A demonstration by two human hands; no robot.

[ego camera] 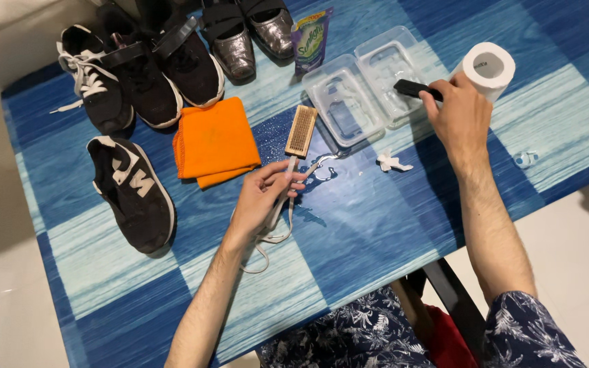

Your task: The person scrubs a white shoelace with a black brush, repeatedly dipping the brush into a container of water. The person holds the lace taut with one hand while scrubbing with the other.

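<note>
Shoelace [275, 225], white and limp, trails from my left hand [262, 197] onto the wet blue table [376, 225], looping near my wrist; soft and light, probably slick from the water, it seems best pinched between fingertips close to where it is worked. That hand is closed narrowly around the lace, fingers curled, forearm angled in from below, just under a wooden brush [301, 131] lying beside an orange cloth [215, 142]. My right hand [459, 116] reaches forward, arm nearly straight, gripping a small black brush [412, 88] over a clear plastic tray [369, 85]. A paper roll [489, 68] stands at its knuckles. Black sneakers [131, 191] and a soap pouch [310, 37] line the far edge.
</note>
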